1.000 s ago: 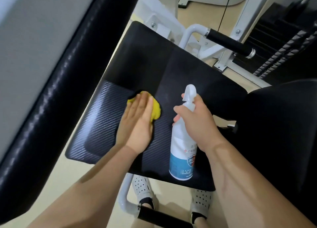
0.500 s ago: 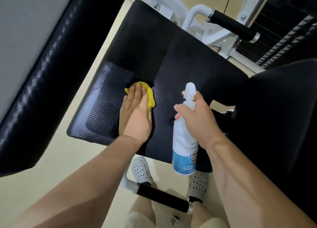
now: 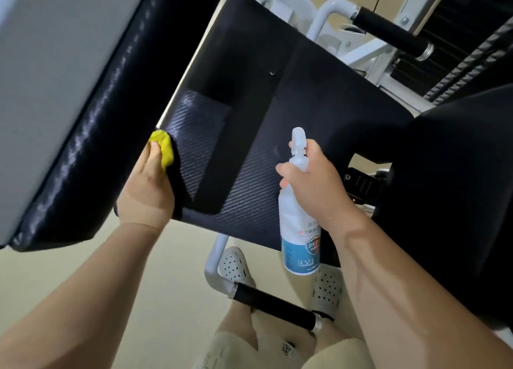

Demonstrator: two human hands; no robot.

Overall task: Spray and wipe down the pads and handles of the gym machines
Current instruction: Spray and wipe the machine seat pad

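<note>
The left hand (image 3: 147,185), clutching the yellow cloth (image 3: 163,149), has slid from the seat pad's (image 3: 277,118) middle to its left edge. The right hand (image 3: 316,185) still grips the spray bottle (image 3: 298,229) over the pad's near edge.

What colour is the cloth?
Yellow: the cloth in the left hand, clearest in the head view.

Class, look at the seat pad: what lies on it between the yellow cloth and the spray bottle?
Nothing: in the head view only bare black seat pad runs between the yellow cloth in the left hand and the spray bottle in the right hand.
</note>
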